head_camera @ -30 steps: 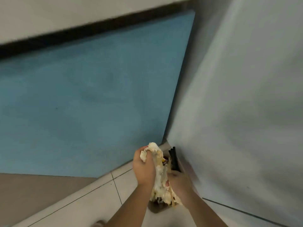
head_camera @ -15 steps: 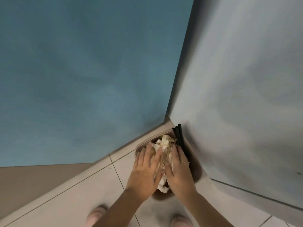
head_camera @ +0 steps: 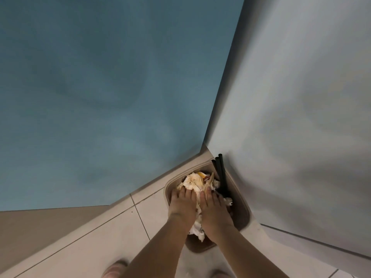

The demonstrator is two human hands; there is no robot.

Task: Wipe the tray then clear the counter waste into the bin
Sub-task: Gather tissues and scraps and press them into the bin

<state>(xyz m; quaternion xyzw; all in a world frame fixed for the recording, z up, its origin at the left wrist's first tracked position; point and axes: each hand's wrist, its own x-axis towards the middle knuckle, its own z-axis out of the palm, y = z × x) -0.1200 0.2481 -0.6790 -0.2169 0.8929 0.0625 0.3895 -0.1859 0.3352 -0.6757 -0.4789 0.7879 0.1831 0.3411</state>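
Note:
A brown bin (head_camera: 244, 207) stands on the tiled floor in the corner between a blue wall and a grey panel. It is filled with crumpled, stained white paper waste (head_camera: 195, 182). My left hand (head_camera: 182, 203) and my right hand (head_camera: 212, 207) lie flat, palms down and fingers apart, side by side on top of the waste inside the bin. Neither hand grips anything. Black straws (head_camera: 220, 171) stick up from the bin's far right side.
The blue wall (head_camera: 100, 97) rises on the left and the grey panel (head_camera: 301, 117) on the right, close to the bin. Pale floor tiles (head_camera: 100, 247) stretch to the lower left. My feet (head_camera: 114, 267) show at the bottom.
A second ago both hands clutched the wad of waste above the bin. They have since lowered it in, opened flat and pressed down deeper on the waste.

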